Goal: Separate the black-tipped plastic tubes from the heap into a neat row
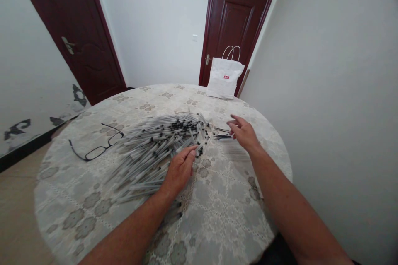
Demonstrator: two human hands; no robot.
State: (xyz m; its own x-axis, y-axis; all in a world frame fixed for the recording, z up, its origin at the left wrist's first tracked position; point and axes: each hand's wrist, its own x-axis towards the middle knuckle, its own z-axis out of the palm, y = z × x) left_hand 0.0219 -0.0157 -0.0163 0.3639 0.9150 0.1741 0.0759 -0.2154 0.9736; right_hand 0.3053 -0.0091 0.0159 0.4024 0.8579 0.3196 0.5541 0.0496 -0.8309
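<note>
Atop the pen pile [149, 149] rests the left hand [180, 169]

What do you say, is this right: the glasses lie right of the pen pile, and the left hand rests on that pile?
Not quite. The head view shows the glasses lying left of the pen pile, not right of it. The left hand does rest on that pile.

grey pens [155, 149], heaped, mid-table

round table [217, 223] w/ pens [149, 149], glasses [99, 145], paper bag [224, 78].
</note>
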